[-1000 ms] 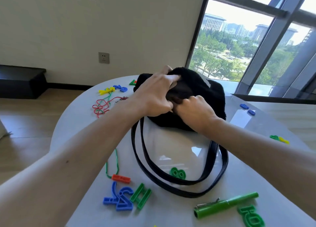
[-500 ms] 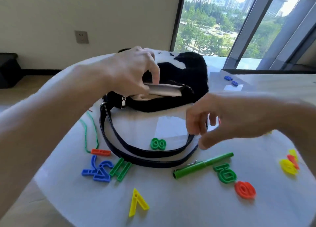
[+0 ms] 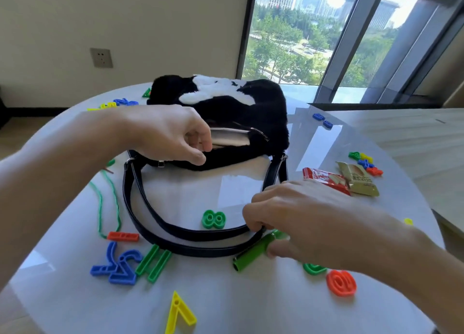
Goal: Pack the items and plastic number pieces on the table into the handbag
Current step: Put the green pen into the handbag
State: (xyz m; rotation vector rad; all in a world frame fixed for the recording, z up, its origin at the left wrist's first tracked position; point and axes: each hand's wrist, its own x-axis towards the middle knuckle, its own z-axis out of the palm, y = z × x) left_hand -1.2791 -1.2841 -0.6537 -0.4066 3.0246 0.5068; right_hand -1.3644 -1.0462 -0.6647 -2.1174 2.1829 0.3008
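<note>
A black furry handbag (image 3: pixel 251 112) with a white patch lies on the round table (image 3: pixel 226 303), its zip open and pale lining showing. My left hand (image 3: pixel 173 135) pinches the near edge of the opening. Lower down, my right hand (image 3: pixel 296 220) curls its fingers around a green pen (image 3: pixel 253 254) lying by the bag's black straps (image 3: pixel 155 223). Plastic pieces lie around: a green 8 (image 3: pixel 214 219), a blue piece (image 3: pixel 118 266), a green piece (image 3: pixel 153 263), a yellow 7 (image 3: pixel 178 313), an orange piece (image 3: pixel 341 283) and a small orange bar (image 3: pixel 123 236).
Two snack packets, red (image 3: pixel 324 178) and gold (image 3: pixel 359 180), lie at the right, with several small coloured pieces (image 3: pixel 365 162) behind them. Blue pieces (image 3: pixel 322 120) sit by the window. A green cord (image 3: pixel 110 203) trails at the left. More pieces (image 3: pixel 115 103) lie at the far left.
My right hand has dropped from mid-air onto the green pen and closed around it. My left hand still holds the bag's opening. The view has shifted, showing the snack packets.
</note>
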